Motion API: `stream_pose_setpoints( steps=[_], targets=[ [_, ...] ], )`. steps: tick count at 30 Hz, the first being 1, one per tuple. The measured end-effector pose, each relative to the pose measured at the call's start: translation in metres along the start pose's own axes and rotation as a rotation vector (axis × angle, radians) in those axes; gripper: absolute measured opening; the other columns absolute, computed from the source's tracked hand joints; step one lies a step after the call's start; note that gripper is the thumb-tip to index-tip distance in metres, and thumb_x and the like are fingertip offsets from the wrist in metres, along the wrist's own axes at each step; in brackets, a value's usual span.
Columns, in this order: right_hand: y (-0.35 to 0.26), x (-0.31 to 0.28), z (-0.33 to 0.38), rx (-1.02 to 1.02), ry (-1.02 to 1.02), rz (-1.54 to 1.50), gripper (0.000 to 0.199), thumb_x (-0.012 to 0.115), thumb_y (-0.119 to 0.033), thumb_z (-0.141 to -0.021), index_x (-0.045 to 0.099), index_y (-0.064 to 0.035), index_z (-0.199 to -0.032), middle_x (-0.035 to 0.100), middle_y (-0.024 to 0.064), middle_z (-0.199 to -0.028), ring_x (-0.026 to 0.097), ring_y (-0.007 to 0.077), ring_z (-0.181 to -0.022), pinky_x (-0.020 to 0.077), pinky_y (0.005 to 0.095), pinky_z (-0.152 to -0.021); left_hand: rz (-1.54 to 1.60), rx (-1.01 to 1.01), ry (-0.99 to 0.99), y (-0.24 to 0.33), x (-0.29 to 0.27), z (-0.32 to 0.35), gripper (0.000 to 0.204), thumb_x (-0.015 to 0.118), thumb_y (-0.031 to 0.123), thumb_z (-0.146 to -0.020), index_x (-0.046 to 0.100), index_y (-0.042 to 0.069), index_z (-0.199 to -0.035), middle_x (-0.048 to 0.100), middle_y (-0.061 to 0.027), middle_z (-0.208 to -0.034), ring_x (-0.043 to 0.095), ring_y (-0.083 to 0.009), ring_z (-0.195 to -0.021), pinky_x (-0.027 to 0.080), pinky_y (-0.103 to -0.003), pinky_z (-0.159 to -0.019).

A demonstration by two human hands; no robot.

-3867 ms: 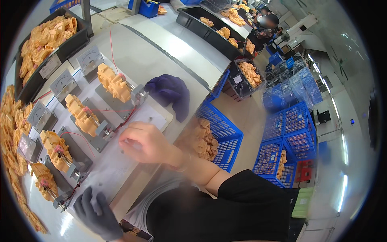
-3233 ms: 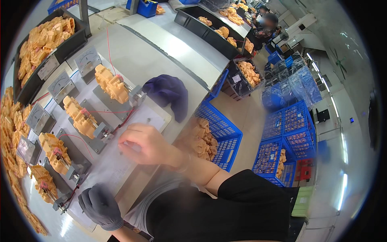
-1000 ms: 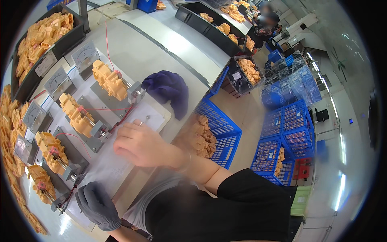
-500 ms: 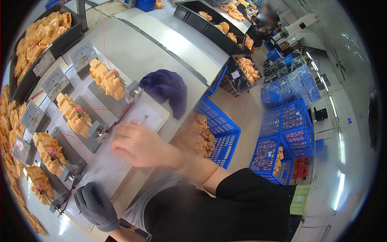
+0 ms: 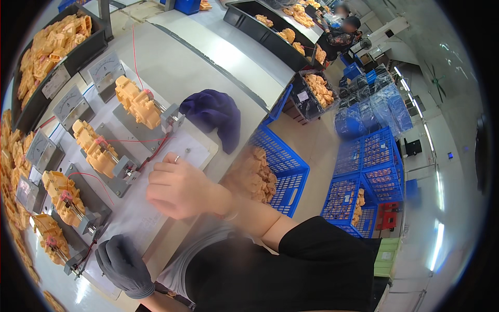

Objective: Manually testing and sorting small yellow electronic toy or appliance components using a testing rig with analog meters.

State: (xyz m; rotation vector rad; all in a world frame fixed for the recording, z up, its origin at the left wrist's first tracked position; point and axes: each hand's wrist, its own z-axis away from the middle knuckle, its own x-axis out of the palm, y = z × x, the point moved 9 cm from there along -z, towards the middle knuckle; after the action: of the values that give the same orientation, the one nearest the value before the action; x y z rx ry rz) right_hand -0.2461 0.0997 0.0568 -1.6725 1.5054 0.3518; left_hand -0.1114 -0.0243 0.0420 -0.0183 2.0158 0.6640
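Up on the white sheet (image 5: 156, 208), the bare right hand (image 5: 179, 187) pinches a small metal ring (image 5: 176, 159) at its fingertips beside the orange fixture (image 5: 96, 148), while the gloved left hand (image 5: 122, 265) rests curled, holding nothing visible.

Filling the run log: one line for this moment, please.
right hand bare, fingers pinched over white sheet near metal fixture | left hand gloved, on bench edge | yellow parts sit in fixtures
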Motion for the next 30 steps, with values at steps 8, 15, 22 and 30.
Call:
stream_pose_setpoints(
  steps=[8,15,22,30],
  targets=[
    [-0.002,-0.002,0.001,-0.03,0.028,0.012,0.015,0.067,-0.008,-0.069,0.052,-0.0094,-0.071,0.05,0.0037,-0.072,0.052,0.0219,-0.072,0.0366,0.0354,-0.068,0.003,-0.01,0.008,0.0,0.001,0.001,0.008,0.058,0.008,-0.084,0.057,0.001,-0.084,0.051,-0.0142,-0.076,0.05,-0.0337,-0.073,0.04,-0.043,-0.067],
    [0.0,-0.004,0.001,-0.017,0.036,0.01,0.015,0.067,-0.008,-0.07,0.052,-0.009,-0.071,0.05,0.0034,-0.071,0.052,0.0215,-0.07,0.0367,0.0348,-0.068,0.003,0.002,0.02,0.003,0.002,-0.001,0.008,0.058,0.008,-0.084,0.057,0.001,-0.084,0.051,-0.0141,-0.076,0.05,-0.0336,-0.072,0.04,-0.043,-0.067],
    [0.0,0.0,-0.002,0.022,0.07,-0.065,0.015,0.067,-0.005,-0.067,0.054,-0.009,-0.072,0.047,0.0044,-0.069,0.048,0.0229,-0.064,0.0363,0.0344,-0.064,0.01,-0.016,0.008,-0.003,-0.003,-0.002,0.007,0.059,0.008,-0.084,0.058,0.001,-0.083,0.051,-0.0137,-0.075,0.05,-0.0336,-0.072,0.04,-0.043,-0.066],
    [-0.012,-0.002,-0.003,0.209,-0.047,-0.251,0.021,0.07,-0.008,-0.073,0.062,-0.0052,-0.092,0.06,0.0074,-0.079,0.059,0.0259,-0.076,0.0453,0.0338,-0.072,0.062,0.036,0.243,0.0,-0.033,0.01,0.015,0.066,0.002,-0.073,0.063,0.006,-0.088,0.06,-0.0111,-0.081,0.056,-0.0293,-0.076,0.046,-0.037,-0.072]
  ],
)
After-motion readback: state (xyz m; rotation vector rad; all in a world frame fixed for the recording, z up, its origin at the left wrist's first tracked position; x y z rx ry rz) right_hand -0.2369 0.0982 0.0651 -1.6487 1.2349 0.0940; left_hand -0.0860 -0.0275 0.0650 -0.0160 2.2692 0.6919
